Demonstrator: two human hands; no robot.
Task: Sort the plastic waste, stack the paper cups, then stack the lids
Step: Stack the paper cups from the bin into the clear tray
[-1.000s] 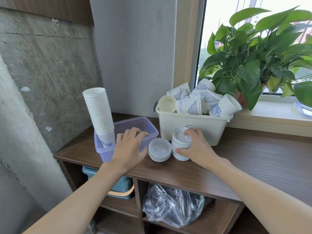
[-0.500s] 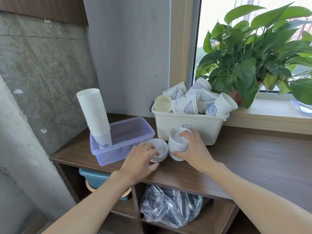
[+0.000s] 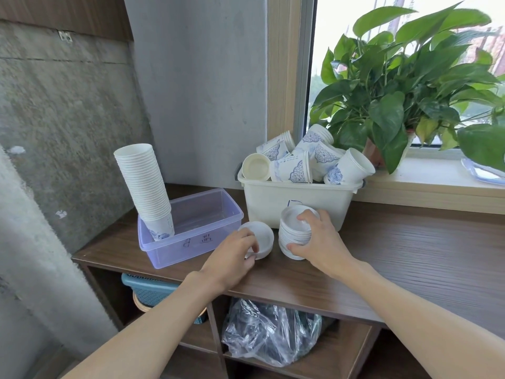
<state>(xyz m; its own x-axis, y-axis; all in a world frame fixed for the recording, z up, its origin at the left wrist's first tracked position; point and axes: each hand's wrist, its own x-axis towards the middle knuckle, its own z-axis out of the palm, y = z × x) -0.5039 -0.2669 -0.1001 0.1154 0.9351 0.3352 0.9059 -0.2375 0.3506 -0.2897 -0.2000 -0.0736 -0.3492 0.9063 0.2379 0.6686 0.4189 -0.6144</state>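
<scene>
Since a second ago the left hand [image 3: 235, 254] has left the rim of the purple box [image 3: 196, 228] and come to the lid pile [image 3: 259, 236], a low white pile on the surface [image 3: 410, 255] just right of the box. Its fingers curl over the pile's near edge and pinch it against the thumb. The right hand [image 3: 319, 242] stays on the lid stack [image 3: 293, 233], a taller stack beside the pile and in front of the white bin [image 3: 295, 195]; its fingers wrap the stack's right side, fingertips on the top lid, thumb low near the base. The two sets of lids stand close together, and whether they touch cannot be told. A tall cup stack [image 3: 143, 181] stands tilted in the left end of the box. Loose patterned cups [image 3: 300, 165] lie heaped in the bin. A leafy plant [image 3: 404, 86] sits on the sill behind. On the shelf below lie a clear plastic bag [image 3: 270, 332] and a blue basket [image 3: 149, 289].
</scene>
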